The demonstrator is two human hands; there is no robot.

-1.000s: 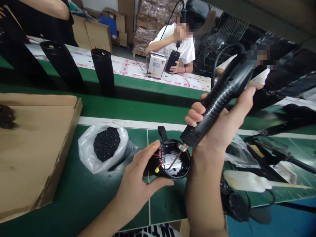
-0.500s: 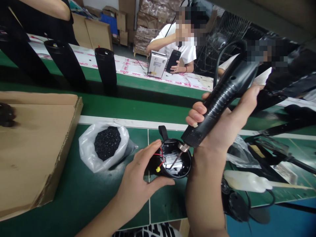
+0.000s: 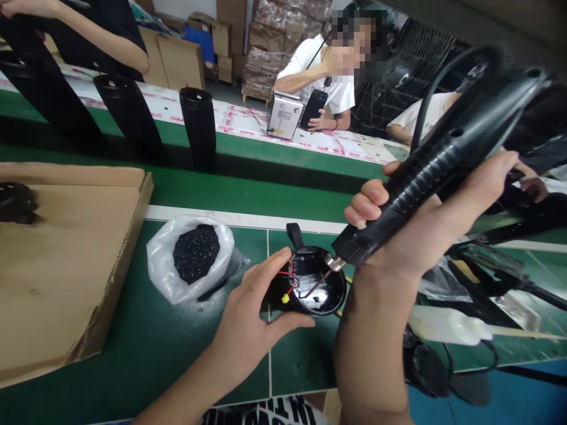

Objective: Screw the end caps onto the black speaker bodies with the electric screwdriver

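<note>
My left hand (image 3: 261,295) grips the rim of a round black housing (image 3: 343,295), thumb and fingers on its left side. The housing is hollow, with a strap loop (image 3: 293,234) at its far edge. Red wires with a yellow connector (image 3: 286,298) hang out over its left rim. In my right hand (image 3: 398,230) is a black electric screwdriver (image 3: 425,171), tilted with its upper end to the right. Its thin bit (image 3: 318,284) reaches down into the housing; what the tip touches is too small to make out.
Left of the housing stands a plastic bag of small black screws (image 3: 197,254). A cardboard tray (image 3: 66,265) fills the left. A white squeeze bottle (image 3: 447,324) lies at right. Several black cylinders (image 3: 198,121) stand across the bench, where a co-worker (image 3: 341,88) sits behind a white box (image 3: 284,115).
The upper end of the screwdriver has leaned further to the right along with my right hand, its bit still inside the housing. My left hand keeps its hold. The view has shifted slightly.
</note>
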